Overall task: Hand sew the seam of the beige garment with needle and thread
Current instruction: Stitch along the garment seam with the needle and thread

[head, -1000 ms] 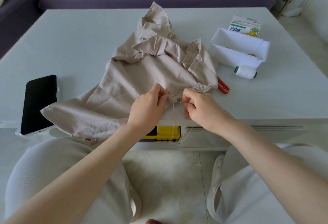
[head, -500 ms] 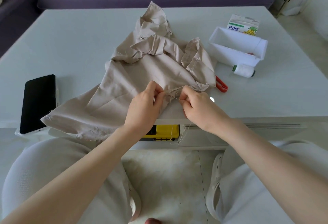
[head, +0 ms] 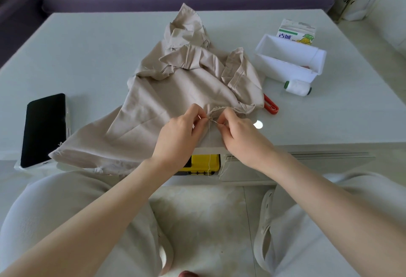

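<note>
The beige garment (head: 175,92) lies crumpled across the white table (head: 92,57), one corner hanging over the front edge. My left hand (head: 178,136) pinches the seam edge near the table's front. My right hand (head: 239,136) pinches the thin needle (head: 213,120) just right of it, the two sets of fingertips almost touching. A pale thread (head: 209,145) hangs down from the needle past the table edge.
A black phone (head: 45,129) lies at the left edge. At the right stand a white tray (head: 290,61), a juice carton (head: 296,32), a white thread spool (head: 297,87) and a red clipper (head: 271,106). A yellow object (head: 205,163) sits under the table front. A purple sofa stands behind.
Both hands have shifted slightly away from me along the seam and drawn closer together. The needle now shows between the fingertips.
</note>
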Motion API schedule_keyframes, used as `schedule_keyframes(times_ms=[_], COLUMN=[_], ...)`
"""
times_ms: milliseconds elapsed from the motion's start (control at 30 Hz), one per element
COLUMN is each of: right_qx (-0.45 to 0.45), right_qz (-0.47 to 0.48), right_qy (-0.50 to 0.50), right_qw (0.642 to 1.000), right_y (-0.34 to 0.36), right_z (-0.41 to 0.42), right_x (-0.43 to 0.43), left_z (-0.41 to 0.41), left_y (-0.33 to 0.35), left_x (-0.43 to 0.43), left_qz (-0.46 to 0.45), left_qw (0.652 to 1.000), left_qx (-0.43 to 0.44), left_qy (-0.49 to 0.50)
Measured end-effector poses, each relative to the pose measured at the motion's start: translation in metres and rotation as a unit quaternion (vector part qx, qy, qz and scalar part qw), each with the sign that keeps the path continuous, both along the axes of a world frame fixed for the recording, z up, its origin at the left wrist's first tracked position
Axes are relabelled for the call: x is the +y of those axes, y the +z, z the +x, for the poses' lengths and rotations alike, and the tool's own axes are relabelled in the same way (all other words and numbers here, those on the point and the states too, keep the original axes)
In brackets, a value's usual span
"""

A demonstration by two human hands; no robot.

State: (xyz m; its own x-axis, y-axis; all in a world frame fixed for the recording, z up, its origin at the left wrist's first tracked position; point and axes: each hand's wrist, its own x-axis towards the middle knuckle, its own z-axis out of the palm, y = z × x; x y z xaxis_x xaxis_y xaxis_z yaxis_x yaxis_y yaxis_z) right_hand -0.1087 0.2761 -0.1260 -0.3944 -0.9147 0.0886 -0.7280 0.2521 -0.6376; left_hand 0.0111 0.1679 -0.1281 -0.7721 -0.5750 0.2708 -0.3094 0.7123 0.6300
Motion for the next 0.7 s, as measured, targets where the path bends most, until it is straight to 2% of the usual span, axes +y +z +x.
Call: schedule_keyframes(times_ms=[233, 467, 600, 700], right_qx=[-0.075, -0.175, -0.198, -0.174], right_qz=[-0.030, -0.059, -0.073, -0.088], right_qy=[-0.008, -0.046, -0.053, -0.034], right_qw=[0.997, 0.982, 0.976, 0.980], right_y=[-0.001, 0.004, 0.004, 0.003], right_z=[0.009, 0.012, 0.012, 0.010], right_x=[-0.002, -0.006, -0.006, -0.005], left_z=[0.000, -0.002, -0.002, -0.003], left_y=[-0.002, -0.001, 0.001, 0.003], left_x=[0.007, 0.009, 0.009, 0.005], left_qz=[-0.046, -0.028, -0.046, -0.044], left_qw=[0.999, 0.999, 0.998, 0.998], left_qx=[0.007, 0.019, 0.031, 0.045], left_qy=[-0.023, 0.003, 0.011, 0.021])
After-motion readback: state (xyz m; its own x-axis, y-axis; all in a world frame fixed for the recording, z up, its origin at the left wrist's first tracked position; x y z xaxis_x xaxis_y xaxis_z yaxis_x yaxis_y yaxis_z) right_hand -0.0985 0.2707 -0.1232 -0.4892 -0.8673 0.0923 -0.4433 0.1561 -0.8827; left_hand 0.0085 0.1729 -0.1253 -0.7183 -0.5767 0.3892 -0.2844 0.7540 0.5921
